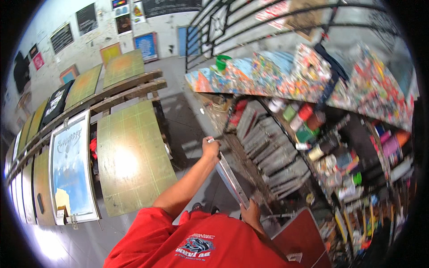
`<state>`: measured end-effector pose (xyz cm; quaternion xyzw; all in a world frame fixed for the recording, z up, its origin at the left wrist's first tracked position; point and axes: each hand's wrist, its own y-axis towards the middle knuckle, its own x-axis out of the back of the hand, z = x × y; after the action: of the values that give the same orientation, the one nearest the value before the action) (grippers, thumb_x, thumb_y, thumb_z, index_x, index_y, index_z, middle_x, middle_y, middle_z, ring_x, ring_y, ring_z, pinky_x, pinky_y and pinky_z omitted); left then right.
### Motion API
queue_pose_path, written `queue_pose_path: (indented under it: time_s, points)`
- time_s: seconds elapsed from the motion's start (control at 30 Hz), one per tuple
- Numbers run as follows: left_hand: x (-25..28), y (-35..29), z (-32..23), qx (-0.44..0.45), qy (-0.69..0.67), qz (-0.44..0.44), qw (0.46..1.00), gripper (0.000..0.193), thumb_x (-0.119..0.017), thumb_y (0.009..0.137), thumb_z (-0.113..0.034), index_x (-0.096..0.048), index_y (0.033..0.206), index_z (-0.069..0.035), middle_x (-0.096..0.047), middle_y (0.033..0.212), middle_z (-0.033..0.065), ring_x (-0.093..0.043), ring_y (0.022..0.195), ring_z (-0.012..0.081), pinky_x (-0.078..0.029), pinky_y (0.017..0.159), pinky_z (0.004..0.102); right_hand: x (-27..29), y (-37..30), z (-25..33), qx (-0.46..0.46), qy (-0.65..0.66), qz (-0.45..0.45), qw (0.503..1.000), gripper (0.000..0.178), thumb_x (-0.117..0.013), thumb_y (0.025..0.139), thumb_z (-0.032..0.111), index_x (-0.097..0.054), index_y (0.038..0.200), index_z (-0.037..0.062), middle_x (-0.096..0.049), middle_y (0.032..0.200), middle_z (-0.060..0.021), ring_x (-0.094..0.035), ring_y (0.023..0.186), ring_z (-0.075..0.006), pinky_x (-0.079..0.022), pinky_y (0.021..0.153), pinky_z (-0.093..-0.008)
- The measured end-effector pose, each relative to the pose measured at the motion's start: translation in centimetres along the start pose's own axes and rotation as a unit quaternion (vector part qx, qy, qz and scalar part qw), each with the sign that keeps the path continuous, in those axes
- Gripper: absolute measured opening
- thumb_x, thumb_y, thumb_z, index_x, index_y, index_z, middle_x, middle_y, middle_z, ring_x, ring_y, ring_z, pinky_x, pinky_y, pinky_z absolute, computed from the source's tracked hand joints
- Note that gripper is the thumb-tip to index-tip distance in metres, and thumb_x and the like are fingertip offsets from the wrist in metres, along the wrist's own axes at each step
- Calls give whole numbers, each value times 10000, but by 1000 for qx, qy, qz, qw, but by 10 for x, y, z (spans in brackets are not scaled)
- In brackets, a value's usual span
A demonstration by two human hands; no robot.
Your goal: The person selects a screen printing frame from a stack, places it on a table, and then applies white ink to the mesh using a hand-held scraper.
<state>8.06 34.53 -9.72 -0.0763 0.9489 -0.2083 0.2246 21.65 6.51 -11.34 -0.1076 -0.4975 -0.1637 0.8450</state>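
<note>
A silvery screen-printing frame (233,182), seen almost edge-on, spans the space between my hands in front of my body. My left hand (211,147) is closed around its far end, with that arm stretched forward. At the near end, close to my red shirt, my right hand (251,211) grips the same frame. The frame's mesh face is mostly turned out of sight. Just right of it, several more frames (268,149) stand packed in a rack under a paint-spattered counter.
Left, a greenish printing board (132,154) adjoins a blue-meshed screen (71,163) clamped along a long rail (114,100). A green cup (222,62) stands on the counter (268,80). Paint containers (308,118) fill shelves at right; a red panel (299,239) leans nearby.
</note>
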Motion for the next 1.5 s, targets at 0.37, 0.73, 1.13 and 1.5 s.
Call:
queue_pose_path:
  time_s: [0.37,0.73,1.13,1.5]
  points:
    - [36,55,-99,-24,17,124,992,600,-492,892,-377,-252,1381,-126,-253,1423,110,-260,1304,285,-202,1046,486,-20,265,17,66,-9,-21,998,379,-710,692,222,-583,903,-66,-600,861,-271,-570,847,-445,-445,717,-452]
    - [49,66,-63,29,67,-76,994,388,-449,931,-301,-461,1229,-53,-483,1254,87,-477,1146,234,-358,959,360,-85,494,61,87,151,131,976,248,-679,721,149,-608,870,-37,-639,774,-202,-634,749,-333,-466,672,-379]
    - [20,266,-206,-121,32,39,991,365,-453,928,-180,-438,1250,-8,-472,1256,86,-443,1169,183,-343,973,313,-167,728,229,163,156,121,967,293,-683,727,183,-591,840,-71,-626,768,-224,-620,740,-367,-458,676,-407]
    - [29,445,-328,-179,8,60,982,368,-443,928,-156,-417,1272,-26,-437,1278,87,-402,1191,175,-303,1007,315,-244,931,393,173,197,174,949,302,-663,765,149,-563,918,-91,-624,858,-202,-610,768,-299,-454,714,-369]
